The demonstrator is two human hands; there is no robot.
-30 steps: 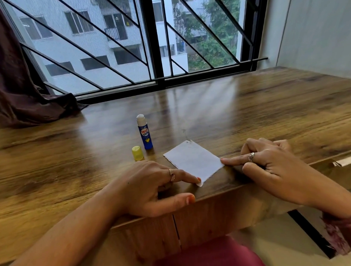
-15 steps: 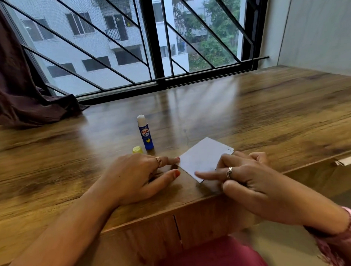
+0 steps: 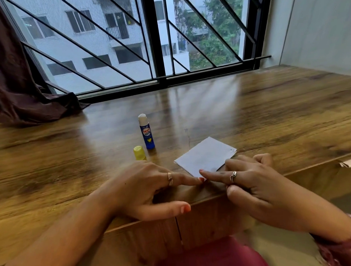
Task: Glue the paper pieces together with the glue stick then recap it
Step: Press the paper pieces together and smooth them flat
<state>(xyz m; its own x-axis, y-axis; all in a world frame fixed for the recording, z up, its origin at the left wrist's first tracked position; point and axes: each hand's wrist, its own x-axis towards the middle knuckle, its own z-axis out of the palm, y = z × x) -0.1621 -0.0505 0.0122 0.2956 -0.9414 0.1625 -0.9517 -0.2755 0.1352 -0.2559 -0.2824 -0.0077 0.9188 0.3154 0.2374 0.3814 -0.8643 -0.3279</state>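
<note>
A white paper square (image 3: pixel 205 156) lies flat on the wooden table (image 3: pixel 269 113) near its front edge. My left hand (image 3: pixel 144 187) presses the paper's near corner with a straight index finger. My right hand (image 3: pixel 252 182) presses the same corner from the right with its index finger, the other fingers curled. Behind and to the left, the blue glue stick (image 3: pixel 146 134) stands upright and uncapped, white glue showing on top. Its yellow cap (image 3: pixel 139 153) stands on the table just left of it, in front.
A barred window (image 3: pixel 157 44) runs along the table's back edge. A dark brown curtain (image 3: pixel 15 78) hangs at the back left, its end lying on the table. A grey wall closes off the right side. Below the front edge are drawer fronts.
My right index finger slid leftward along the paper's near edge, and my left index finger came to meet it at the near corner. The paper turned a little. Glue stick and cap stayed put.
</note>
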